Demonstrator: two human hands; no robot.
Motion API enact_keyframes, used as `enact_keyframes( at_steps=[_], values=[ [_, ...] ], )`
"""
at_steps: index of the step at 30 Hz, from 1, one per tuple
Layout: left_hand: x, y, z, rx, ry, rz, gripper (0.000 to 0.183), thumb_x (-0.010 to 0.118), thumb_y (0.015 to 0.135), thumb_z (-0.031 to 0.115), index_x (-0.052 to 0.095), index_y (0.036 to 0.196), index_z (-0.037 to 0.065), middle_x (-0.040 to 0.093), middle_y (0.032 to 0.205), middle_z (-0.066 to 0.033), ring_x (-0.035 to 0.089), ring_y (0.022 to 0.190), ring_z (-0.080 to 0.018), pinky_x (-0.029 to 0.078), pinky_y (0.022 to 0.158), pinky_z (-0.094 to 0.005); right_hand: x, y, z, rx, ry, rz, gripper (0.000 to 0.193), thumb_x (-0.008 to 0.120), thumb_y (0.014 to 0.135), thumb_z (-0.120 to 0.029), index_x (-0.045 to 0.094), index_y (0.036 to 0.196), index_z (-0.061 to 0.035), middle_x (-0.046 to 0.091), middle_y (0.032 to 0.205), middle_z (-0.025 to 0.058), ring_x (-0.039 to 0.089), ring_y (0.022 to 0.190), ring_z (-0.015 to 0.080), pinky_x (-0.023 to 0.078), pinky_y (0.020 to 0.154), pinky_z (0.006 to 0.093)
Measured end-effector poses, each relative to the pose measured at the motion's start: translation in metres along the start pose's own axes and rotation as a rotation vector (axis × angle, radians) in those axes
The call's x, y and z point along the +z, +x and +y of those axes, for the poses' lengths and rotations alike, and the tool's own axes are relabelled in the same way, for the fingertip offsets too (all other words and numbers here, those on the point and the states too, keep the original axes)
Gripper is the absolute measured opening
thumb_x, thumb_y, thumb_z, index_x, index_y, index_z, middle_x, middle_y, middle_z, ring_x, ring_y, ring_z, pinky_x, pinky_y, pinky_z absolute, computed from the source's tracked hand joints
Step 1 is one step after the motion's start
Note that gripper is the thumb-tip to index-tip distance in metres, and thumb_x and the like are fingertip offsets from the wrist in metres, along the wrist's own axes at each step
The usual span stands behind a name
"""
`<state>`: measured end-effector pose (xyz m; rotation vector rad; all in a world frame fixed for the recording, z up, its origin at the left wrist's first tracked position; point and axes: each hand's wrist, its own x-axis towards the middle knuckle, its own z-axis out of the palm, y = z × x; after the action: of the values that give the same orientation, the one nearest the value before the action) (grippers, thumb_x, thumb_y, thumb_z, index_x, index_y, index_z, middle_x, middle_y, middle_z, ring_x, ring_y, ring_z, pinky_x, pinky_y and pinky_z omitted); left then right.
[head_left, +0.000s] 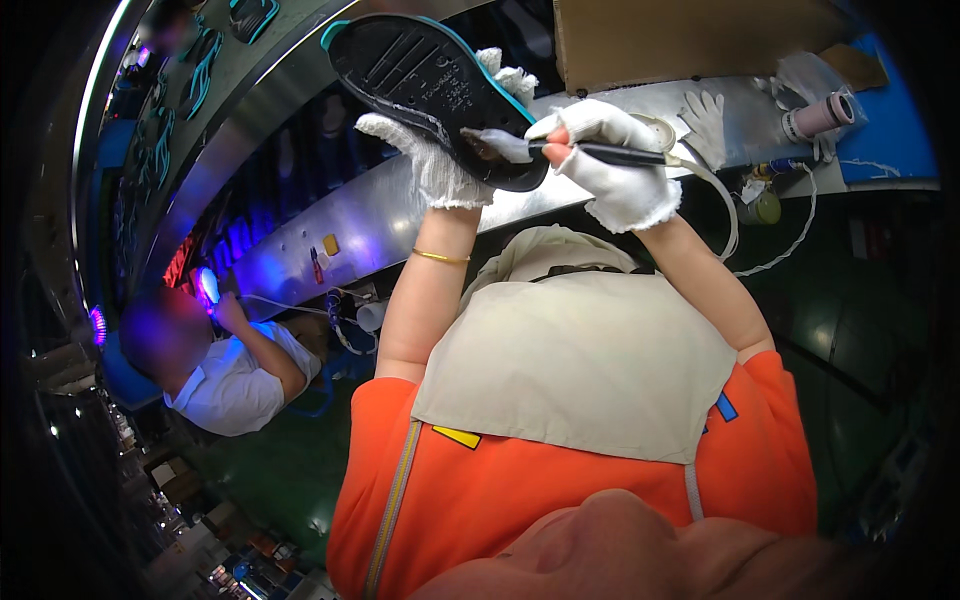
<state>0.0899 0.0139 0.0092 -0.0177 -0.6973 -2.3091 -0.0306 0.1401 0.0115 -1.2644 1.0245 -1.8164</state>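
Note:
A black shoe sole with a teal edge is held up, tilted, over the metal bench. My left hand, in a white knit glove, grips it from beneath, thumb on the near side and fingertips curling past the far edge. In my right hand, also gloved but with bare fingertips showing, is a brush with a black handle and pale whitish head. The brush's tip meets the sole's surface near its right end, where a wet-looking brownish patch shows. A pale tube runs from the handle's back end.
On the bench lie a white glove, a pinkish roll, a yellow block and red-handled pliers. Cardboard stands behind. A co-worker sits at left, beside a curved conveyor carrying several soles.

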Motion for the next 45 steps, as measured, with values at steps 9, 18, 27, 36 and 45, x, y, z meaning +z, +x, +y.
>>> enact_keyframes(
  at_steps=[9, 18, 27, 36, 45],
  values=[
    [-0.009, 0.005, 0.020, -0.101, -0.047, -0.148, 0.122, 0.040, 0.054, 0.092, 0.041, 0.133, -0.002, 0.053, 0.124, -0.0235, 0.052, 0.114, -0.0421, 0.045, 0.096, -0.0516, -0.006, 0.001, -0.003, 0.177, 0.079, 0.015, 0.013, 0.065, 0.085, -0.002, 0.059, 0.095, -0.0040, 0.064, 0.097, 0.0104, 0.062, 0.084, 0.0120, 0.052, 0.075, 0.0257],
    [-0.013, 0.015, 0.036, -0.297, 0.606, -0.034, 0.110, 0.041, 0.063, 0.085, 0.042, 0.133, 0.001, 0.057, 0.121, -0.0192, 0.061, 0.104, -0.0300, 0.053, 0.089, -0.0409, -0.027, 0.013, -0.012, 0.600, 0.012, -0.360, 0.013, 0.070, 0.076, -0.003, 0.065, 0.088, -0.0041, 0.066, 0.094, 0.0071, 0.063, 0.084, 0.0117, 0.051, 0.075, 0.0234],
    [-0.004, 0.023, 0.039, -0.528, 0.670, 0.279, 0.067, 0.054, 0.082, 0.063, 0.058, 0.121, 0.009, 0.067, 0.101, -0.0109, 0.066, 0.083, -0.0170, 0.057, 0.069, -0.0281, -0.011, 0.008, -0.007, 0.214, -0.368, -0.341, 0.011, 0.067, 0.073, -0.008, 0.065, 0.083, -0.0063, 0.066, 0.088, 0.0034, 0.062, 0.082, 0.0126, 0.051, 0.074, 0.0266],
    [-0.001, 0.028, 0.032, -0.451, 0.696, 0.271, 0.054, 0.052, 0.088, 0.056, 0.060, 0.120, 0.013, 0.068, 0.100, -0.0096, 0.068, 0.076, -0.0166, 0.058, 0.061, -0.0264, -0.017, 0.024, -0.011, 0.295, -0.391, -0.341, 0.011, 0.069, 0.072, -0.003, 0.064, 0.081, -0.0072, 0.064, 0.088, 0.0028, 0.059, 0.080, 0.0115, 0.049, 0.075, 0.0250],
    [0.000, 0.031, 0.036, -0.467, 0.765, 0.262, 0.054, 0.053, 0.087, 0.055, 0.058, 0.121, 0.013, 0.068, 0.098, -0.0098, 0.068, 0.073, -0.0166, 0.058, 0.060, -0.0269, -0.026, 0.036, -0.008, 0.247, -0.244, -0.350, 0.012, 0.069, 0.071, -0.003, 0.063, 0.082, -0.0059, 0.063, 0.089, 0.0042, 0.059, 0.080, 0.0129, 0.050, 0.076, 0.0266]
  ],
)
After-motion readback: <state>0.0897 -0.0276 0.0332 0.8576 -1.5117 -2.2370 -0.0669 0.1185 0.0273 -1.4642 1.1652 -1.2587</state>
